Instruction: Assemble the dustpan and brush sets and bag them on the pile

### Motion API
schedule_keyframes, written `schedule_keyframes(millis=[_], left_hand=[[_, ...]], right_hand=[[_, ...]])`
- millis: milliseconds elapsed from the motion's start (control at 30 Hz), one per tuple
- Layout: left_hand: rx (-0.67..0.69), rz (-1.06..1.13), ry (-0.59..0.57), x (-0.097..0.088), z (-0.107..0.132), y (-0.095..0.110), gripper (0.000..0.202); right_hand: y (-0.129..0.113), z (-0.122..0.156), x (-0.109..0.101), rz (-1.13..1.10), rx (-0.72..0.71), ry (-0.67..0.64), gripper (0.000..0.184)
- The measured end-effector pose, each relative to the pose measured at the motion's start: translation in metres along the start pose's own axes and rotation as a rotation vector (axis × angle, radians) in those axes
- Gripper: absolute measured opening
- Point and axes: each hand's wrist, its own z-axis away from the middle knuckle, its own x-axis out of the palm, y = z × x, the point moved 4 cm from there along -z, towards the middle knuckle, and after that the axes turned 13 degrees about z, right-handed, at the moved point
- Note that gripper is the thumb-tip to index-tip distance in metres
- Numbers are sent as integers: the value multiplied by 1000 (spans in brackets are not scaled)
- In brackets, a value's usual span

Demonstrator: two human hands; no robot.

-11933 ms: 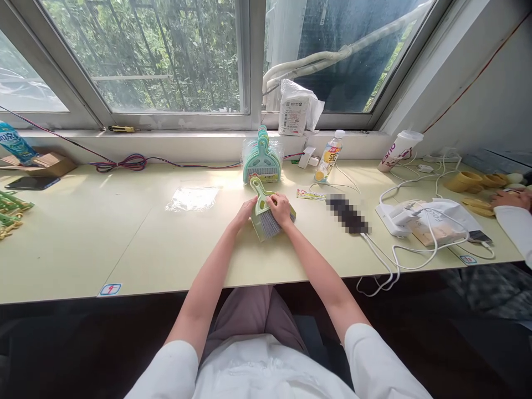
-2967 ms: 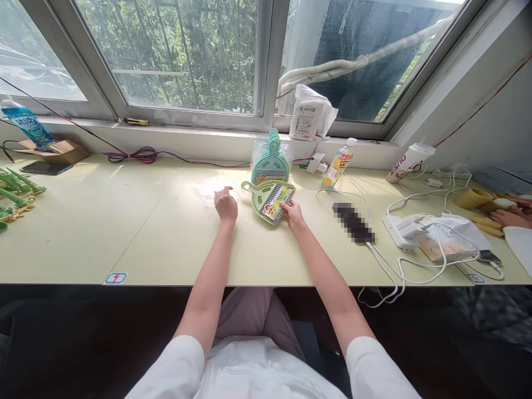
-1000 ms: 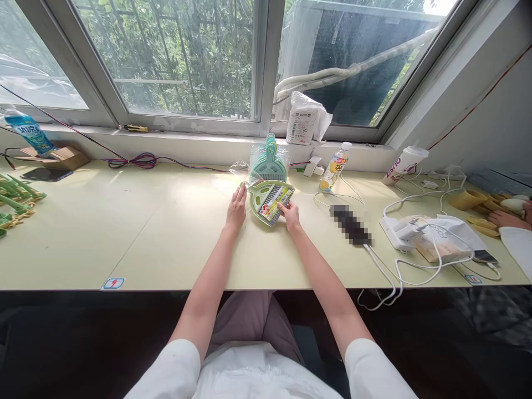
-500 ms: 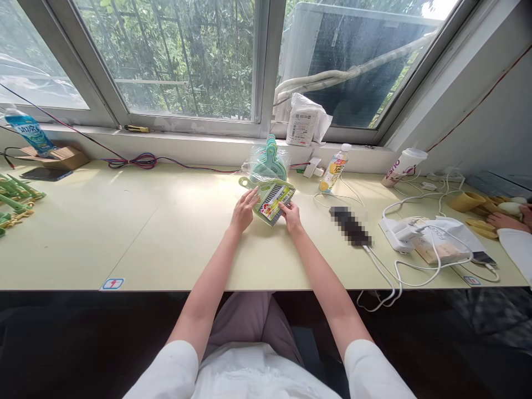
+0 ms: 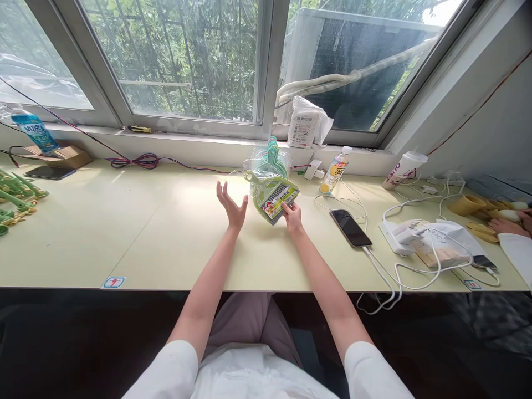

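Note:
My right hand (image 5: pixel 292 217) grips the lower right corner of a small green dustpan (image 5: pixel 261 194), thumb on its front. Across the dustpan lies a strip of dark bristles and a printed label (image 5: pixel 286 195), apparently a small brush nested in the pan. Its handle, with a hole, points up and left. To the left, my left hand (image 5: pixel 233 206) is raised with its fingers spread, apart from the dustpan and holding nothing. Just behind stands a stack of teal dustpans (image 5: pixel 272 158) in a clear plastic bag, partly hidden by the green one.
Right of my hands lie a phone (image 5: pixel 351 228), a drink bottle (image 5: pixel 333 172) and a power strip (image 5: pixel 399 238) with white cables. Farther right are a cup (image 5: pixel 404 170) and another person's hands (image 5: pixel 505 226). Green plastic pieces (image 5: pixel 16 194) sit far left; bundled wires (image 5: pixel 139 161) run along the back.
My left hand has let go of the green dustpan and moved left, its fingers opening. The right hand keeps its hold, and the dustpan has tilted slightly.

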Motion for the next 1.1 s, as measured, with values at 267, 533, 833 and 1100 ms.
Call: schedule_keyframes(millis=[267, 533, 833, 1100], left_hand=[[-687, 726, -303, 11, -7, -45, 70], [-748, 729, -563, 30, 16, -20, 66], [-757, 648, -643, 41, 31, -19, 58], [-790, 603, -693, 45, 40, -24, 56]], right_hand=[[-1, 4, 6, 6, 0, -42, 41], [2, 6, 12, 36, 4, -51, 44], [3, 4, 11, 39, 7, -30, 46], [1, 3, 8, 50, -13, 7, 45]])
